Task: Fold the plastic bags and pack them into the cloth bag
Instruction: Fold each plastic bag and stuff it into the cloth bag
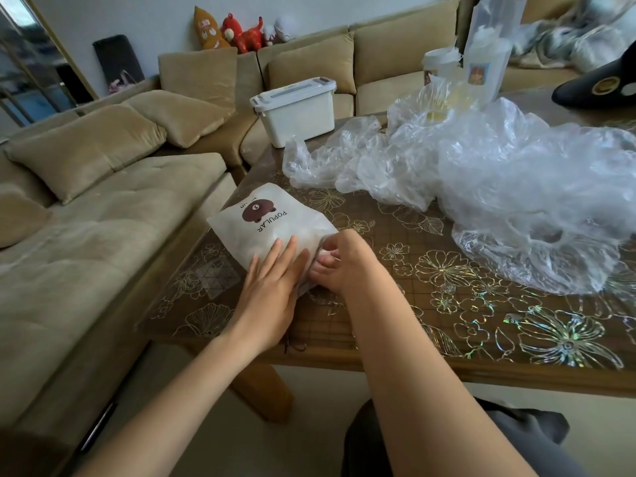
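Plastic bags (pixel 516 187) lie crumpled in a heap, so I judge most remains; my left hand (pixel 272 287) presses flat on the cloth bag (pixel 275 222), right hand (pixel 347 266) pinching its mouth.

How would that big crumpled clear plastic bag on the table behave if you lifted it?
The clear plastic bag would probably flop and sag: it lies in loose, crumpled folds. It looks very light, thin enough to show the table through it. Its glossy film may be slippery.
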